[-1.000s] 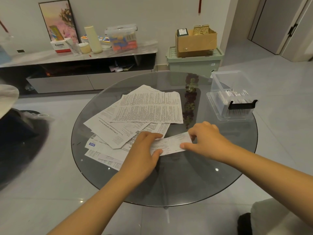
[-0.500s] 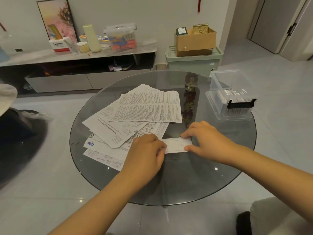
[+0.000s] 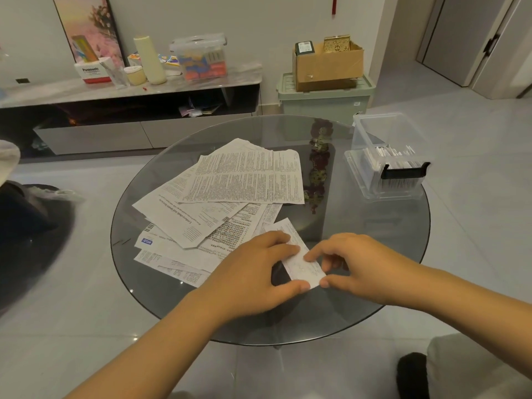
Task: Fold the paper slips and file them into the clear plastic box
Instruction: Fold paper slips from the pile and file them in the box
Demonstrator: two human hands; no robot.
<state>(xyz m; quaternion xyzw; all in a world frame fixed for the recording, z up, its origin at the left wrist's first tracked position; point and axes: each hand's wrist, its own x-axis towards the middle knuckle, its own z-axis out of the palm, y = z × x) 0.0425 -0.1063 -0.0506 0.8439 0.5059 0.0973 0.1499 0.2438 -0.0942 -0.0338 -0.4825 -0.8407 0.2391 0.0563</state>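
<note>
A narrow folded paper slip (image 3: 302,262) lies slanted near the front of the round glass table (image 3: 359,283). My left hand (image 3: 253,272) grips its left side, thumb at the near corner. My right hand (image 3: 354,263) pinches the slip's right edge between thumb and forefinger. A loose pile of printed paper sheets (image 3: 224,197) is spread across the table's left half. At the table's right rim stands the clear plastic box (image 3: 388,156), lid open, with several folded white slips standing inside behind a black clip.
A dark ornament (image 3: 318,168) shows through the glass at the table's centre. Behind are a low TV cabinet (image 3: 129,110) with jars and boxes, a green storage bin (image 3: 325,96) bearing a cardboard carton, and a door at far right. A dark seat stands left.
The slip went from lying crosswise to slanted lengthwise. Both hands shifted toward me and closer together, now holding the slip's near end.
</note>
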